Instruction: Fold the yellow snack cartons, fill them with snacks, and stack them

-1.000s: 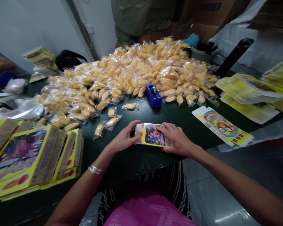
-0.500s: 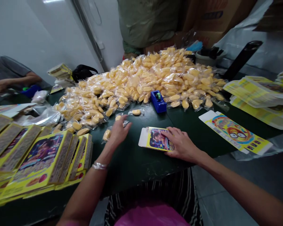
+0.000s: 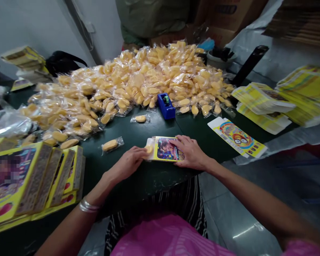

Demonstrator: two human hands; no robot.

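Flat on the dark green table lies a yellow printed box (image 3: 166, 148), its white end flap open toward the left. Wrapped over the right end of this box is my right hand (image 3: 193, 153). My left hand (image 3: 132, 160) pinches a yellow piece in clear wrap (image 3: 149, 149) at the box's open end, partly over the flap. Left of it another wrapped yellow piece (image 3: 110, 144) lies alone on the table, and one more wrapped piece (image 3: 140, 118) lies farther back.
A big heap of wrapped yellow pieces (image 3: 149, 78) covers the back of the table, with a blue tape dispenser (image 3: 166, 106) before it. Filled-looking yellow boxes (image 3: 50, 177) stand at left. At right are a flattened box (image 3: 237, 137) and stacks of flat boxes (image 3: 264, 97).
My left hand has gone from the loose wrapped pieces to the box's open end, bringing one piece along. My right hand stays on the box. The whole view has shifted.
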